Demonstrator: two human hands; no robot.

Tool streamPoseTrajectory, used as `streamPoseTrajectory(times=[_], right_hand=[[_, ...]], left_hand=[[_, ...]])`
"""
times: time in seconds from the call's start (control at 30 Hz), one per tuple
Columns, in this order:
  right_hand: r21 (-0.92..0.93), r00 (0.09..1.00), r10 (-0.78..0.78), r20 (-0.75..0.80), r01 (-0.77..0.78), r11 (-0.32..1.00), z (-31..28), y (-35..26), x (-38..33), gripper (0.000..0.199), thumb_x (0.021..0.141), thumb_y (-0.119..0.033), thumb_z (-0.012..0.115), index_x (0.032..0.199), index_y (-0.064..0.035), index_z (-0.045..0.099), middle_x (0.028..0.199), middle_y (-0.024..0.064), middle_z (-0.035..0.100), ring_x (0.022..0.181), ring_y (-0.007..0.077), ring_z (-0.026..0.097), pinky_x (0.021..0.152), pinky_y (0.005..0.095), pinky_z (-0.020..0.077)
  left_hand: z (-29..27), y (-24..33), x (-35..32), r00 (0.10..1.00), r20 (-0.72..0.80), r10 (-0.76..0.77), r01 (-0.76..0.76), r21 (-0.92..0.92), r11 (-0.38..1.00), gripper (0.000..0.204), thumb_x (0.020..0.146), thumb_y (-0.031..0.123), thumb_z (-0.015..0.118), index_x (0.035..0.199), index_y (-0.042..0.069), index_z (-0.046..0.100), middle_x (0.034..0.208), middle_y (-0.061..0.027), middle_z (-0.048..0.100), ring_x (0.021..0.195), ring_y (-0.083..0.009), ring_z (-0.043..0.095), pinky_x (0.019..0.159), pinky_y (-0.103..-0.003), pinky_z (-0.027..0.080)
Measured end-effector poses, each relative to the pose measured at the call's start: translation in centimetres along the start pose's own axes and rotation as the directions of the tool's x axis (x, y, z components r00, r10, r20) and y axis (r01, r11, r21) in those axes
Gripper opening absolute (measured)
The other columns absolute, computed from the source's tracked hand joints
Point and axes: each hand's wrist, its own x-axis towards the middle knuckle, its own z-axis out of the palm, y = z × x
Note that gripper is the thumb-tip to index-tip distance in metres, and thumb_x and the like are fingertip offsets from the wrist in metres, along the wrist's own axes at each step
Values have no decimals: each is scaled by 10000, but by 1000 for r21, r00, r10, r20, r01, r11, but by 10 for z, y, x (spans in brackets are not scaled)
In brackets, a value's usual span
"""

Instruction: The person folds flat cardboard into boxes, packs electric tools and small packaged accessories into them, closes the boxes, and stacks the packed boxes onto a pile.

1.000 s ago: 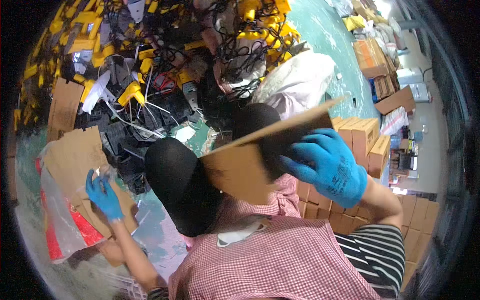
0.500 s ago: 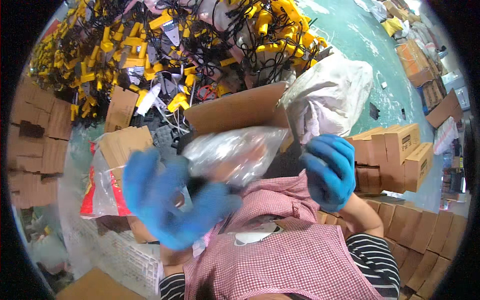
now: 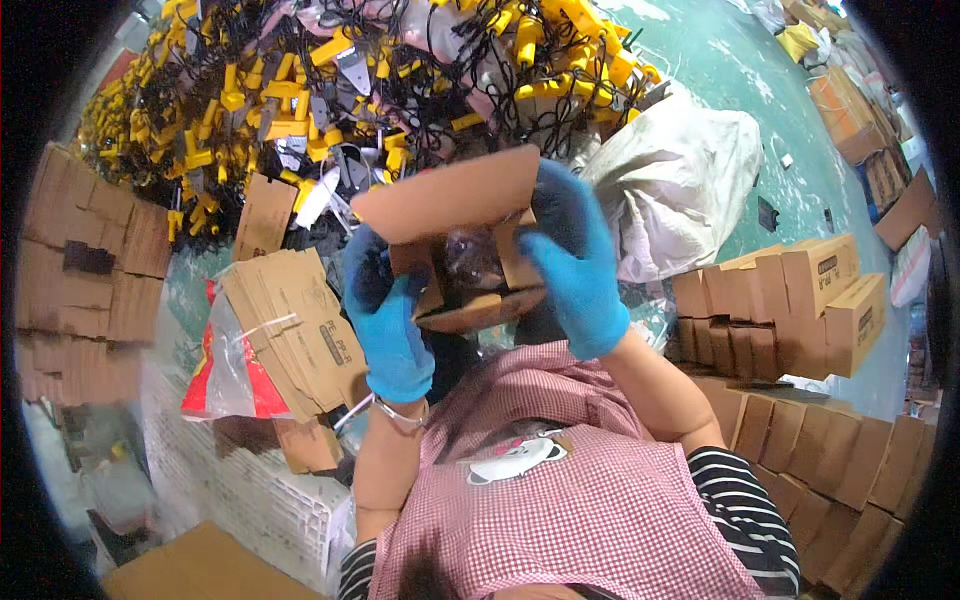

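Between my blue-gloved hands is a small brown cardboard box, its open end facing me and the large flap raised at the far side. Inside the box, something in clear plastic shows; what the plastic wraps is too dark to make out. My left hand grips the box's left side, thumb near the opening. On the other side my right hand is wrapped round the box, with its thumb by the right inner flap.
A heap of yellow and grey tools with black cords fills the far left. A white sack lies to the right of the box. Flattened cartons are at left, above a white plastic crate. Closed cartons are stacked at right.
Earlier my hands were apart, with a blurred clear plastic bag between them. Now both hold the box, and clear plastic is inside it.
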Motion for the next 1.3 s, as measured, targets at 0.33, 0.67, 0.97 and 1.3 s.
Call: streamPoseTrajectory(times=[0.33,0.67,0.97,1.3], right_hand=[[-763,702,310,641,625,162,22,-55,-7,432,776,-199,718,1153,-21,603,951,133,633,895,312,606,813,433,481],[-575,553,160,818,793,202,5,-47,-5,447,816,-136,607,1236,16,587,1065,166,662,983,323,620,927,444,439],[-425,606,519,603,-307,851,-9,-121,-31,572,823,91,623,1380,32,506,1163,130,645,1153,211,609,866,331,537],[28,978,203,49,-204,978,-13,-7,-17,697,789,89,601,1454,-33,433,1427,109,509,1343,214,462,1120,345,366]], left_hand=[[-1,8,7,959,268,-88,97,-23,995,728,746,-142,548,1443,37,438,1398,-94,516,1311,-210,478,1100,-341,400],[-1,-7,-2,949,315,16,-9,-24,1000,702,733,-117,533,1417,23,458,1364,-93,532,1278,-198,504,1127,-330,357],[-10,10,-2,977,213,-22,31,-39,999,620,771,-133,497,1373,13,505,1348,-87,566,1263,-181,515,1116,-317,356],[-22,3,0,948,317,27,-41,39,998,487,803,-105,548,1269,28,591,1300,-89,593,1207,-194,548,1055,-337,413]])
